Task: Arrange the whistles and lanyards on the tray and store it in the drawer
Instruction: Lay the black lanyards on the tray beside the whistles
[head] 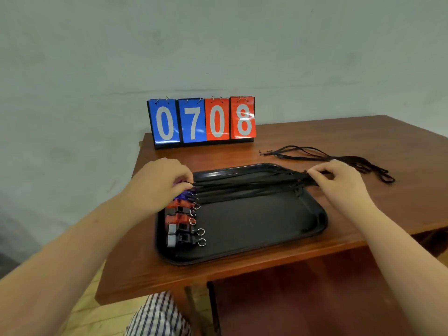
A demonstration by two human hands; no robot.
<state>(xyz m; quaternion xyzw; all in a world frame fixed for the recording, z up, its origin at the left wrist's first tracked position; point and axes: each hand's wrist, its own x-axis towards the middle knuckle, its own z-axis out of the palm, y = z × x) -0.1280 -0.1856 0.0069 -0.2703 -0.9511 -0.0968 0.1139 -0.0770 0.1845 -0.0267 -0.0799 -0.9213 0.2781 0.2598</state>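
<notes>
Black tray: six visible whistles, two hands.

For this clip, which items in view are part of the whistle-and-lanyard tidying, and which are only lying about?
Part of the job:
- black tray
- whistles lined along the tray's left side
- lanyards on the tray, stretched between the left hand and right hand
- loose lanyards on the table beyond the tray

Just lying about:
- flip scoreboard reading 0708
- wooden table

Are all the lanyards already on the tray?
No: a bundle of loose black lanyards lies on the table beyond the tray, behind the right hand.
</notes>
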